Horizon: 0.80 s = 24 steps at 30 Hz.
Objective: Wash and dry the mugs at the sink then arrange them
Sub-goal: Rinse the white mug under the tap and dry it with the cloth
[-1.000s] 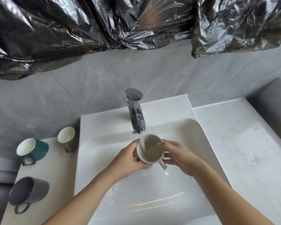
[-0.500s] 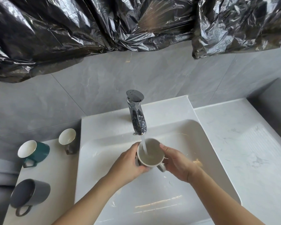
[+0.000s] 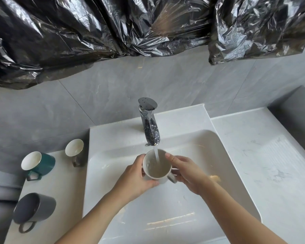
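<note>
A white mug (image 3: 157, 167) stands upright over the white sink (image 3: 209, 155), right under the chrome tap (image 3: 149, 124). A stream of water runs from the spout into the mug. My left hand (image 3: 134, 178) grips the mug's left side. My right hand (image 3: 185, 171) holds its right side, thumb on the rim and fingers by the handle. On the counter to the left stand a green mug (image 3: 40, 164), a small beige mug (image 3: 75, 152) and a dark grey mug (image 3: 33, 208).
A white marbled counter (image 3: 271, 164) with a ribbed draining area lies right of the sink. Grey wall tiles rise behind the tap. Crumpled black plastic sheeting (image 3: 113, 27) hangs overhead across the wall.
The mug has gone from tilted toward me to upright beneath the spout. Water now pours into it. Both hands shifted slightly with it.
</note>
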Each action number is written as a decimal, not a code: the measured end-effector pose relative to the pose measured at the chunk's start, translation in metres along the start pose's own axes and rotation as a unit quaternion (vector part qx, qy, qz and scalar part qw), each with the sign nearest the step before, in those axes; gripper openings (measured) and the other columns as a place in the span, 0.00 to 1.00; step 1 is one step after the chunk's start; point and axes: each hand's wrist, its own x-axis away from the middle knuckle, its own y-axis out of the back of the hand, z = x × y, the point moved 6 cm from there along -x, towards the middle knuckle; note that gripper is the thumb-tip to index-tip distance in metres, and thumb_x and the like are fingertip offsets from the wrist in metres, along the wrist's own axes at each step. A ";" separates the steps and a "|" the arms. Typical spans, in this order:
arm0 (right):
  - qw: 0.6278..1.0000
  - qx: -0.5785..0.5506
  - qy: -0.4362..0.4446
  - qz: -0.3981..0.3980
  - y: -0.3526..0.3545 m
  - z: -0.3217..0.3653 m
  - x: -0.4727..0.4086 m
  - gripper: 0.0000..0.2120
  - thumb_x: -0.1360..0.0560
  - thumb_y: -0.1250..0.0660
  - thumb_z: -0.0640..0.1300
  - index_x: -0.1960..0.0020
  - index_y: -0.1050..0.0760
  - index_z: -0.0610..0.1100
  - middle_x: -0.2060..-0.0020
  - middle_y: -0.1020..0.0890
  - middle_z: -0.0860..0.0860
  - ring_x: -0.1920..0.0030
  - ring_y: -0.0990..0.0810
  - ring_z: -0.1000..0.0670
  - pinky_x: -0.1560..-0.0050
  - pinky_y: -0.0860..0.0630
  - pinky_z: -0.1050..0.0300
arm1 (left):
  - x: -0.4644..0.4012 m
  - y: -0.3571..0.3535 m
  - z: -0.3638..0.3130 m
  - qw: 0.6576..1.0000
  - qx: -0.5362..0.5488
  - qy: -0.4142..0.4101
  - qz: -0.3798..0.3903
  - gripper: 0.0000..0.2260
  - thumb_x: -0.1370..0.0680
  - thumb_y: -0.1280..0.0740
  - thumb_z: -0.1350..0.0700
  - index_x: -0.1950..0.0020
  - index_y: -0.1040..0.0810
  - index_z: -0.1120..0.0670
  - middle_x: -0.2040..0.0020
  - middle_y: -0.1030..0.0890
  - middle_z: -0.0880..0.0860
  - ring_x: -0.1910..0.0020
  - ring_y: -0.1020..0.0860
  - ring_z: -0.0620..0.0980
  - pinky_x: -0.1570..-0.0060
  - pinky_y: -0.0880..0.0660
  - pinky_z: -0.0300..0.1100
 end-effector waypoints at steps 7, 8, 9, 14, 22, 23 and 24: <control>0.999 -0.020 -0.026 0.004 0.020 -0.011 0.006 0.25 0.22 0.33 0.55 0.41 0.21 0.32 0.65 0.24 0.44 0.70 0.28 0.49 0.67 0.35 0.56 | 0.005 -0.017 -0.022 0.995 -0.096 -0.024 0.015 0.38 0.34 0.23 0.41 0.30 0.39 0.42 0.46 0.19 0.43 0.48 0.20 0.44 0.50 0.24 0.42; 0.999 -0.022 -0.021 0.010 0.016 -0.010 0.004 0.25 0.22 0.33 0.55 0.41 0.22 0.32 0.65 0.25 0.44 0.70 0.29 0.50 0.67 0.37 0.56 | 0.005 -0.012 -0.024 0.992 -0.122 -0.026 0.005 0.40 0.33 0.24 0.41 0.28 0.43 0.42 0.46 0.19 0.45 0.48 0.21 0.47 0.52 0.26 0.41; 0.999 -0.022 -0.018 0.020 0.010 -0.009 0.002 0.25 0.22 0.33 0.54 0.41 0.22 0.31 0.66 0.25 0.44 0.70 0.30 0.50 0.67 0.38 0.56 | 0.007 -0.007 -0.023 0.989 -0.143 -0.026 -0.003 0.41 0.32 0.24 0.42 0.27 0.46 0.41 0.46 0.20 0.46 0.48 0.21 0.50 0.54 0.28 0.41; 0.999 -0.011 -0.037 0.035 -0.001 -0.014 0.005 0.21 0.19 0.36 0.51 0.40 0.21 0.33 0.69 0.23 0.48 0.71 0.29 0.51 0.69 0.37 0.58 | 0.019 -0.006 -0.020 0.973 -0.229 -0.034 0.015 0.34 0.30 0.26 0.40 0.36 0.45 0.44 0.55 0.27 0.47 0.58 0.27 0.53 0.60 0.32 0.44; 0.999 0.033 -0.011 0.025 0.000 0.002 -0.006 0.25 0.21 0.37 0.62 0.47 0.20 0.39 0.68 0.33 0.44 0.68 0.39 0.50 0.63 0.39 0.56 | -0.002 -0.005 -0.007 0.977 -0.197 -0.078 -0.009 0.17 0.29 0.27 0.38 0.54 0.26 0.49 0.53 0.24 0.45 0.53 0.25 0.47 0.54 0.28 0.40; 0.999 0.035 -0.010 0.023 0.001 0.002 -0.005 0.25 0.24 0.37 0.66 0.48 0.21 0.43 0.66 0.34 0.42 0.65 0.41 0.46 0.59 0.39 0.54 | -0.004 -0.006 -0.009 0.977 -0.193 -0.088 -0.014 0.17 0.28 0.27 0.39 0.54 0.26 0.50 0.54 0.24 0.45 0.54 0.25 0.47 0.54 0.28 0.41; 0.999 0.031 -0.005 0.020 0.004 0.000 -0.003 0.26 0.26 0.36 0.69 0.46 0.23 0.46 0.62 0.33 0.42 0.61 0.41 0.44 0.56 0.38 0.53 | -0.007 -0.007 -0.012 0.978 -0.185 -0.096 -0.019 0.17 0.28 0.27 0.40 0.54 0.26 0.51 0.55 0.25 0.46 0.55 0.25 0.48 0.55 0.28 0.41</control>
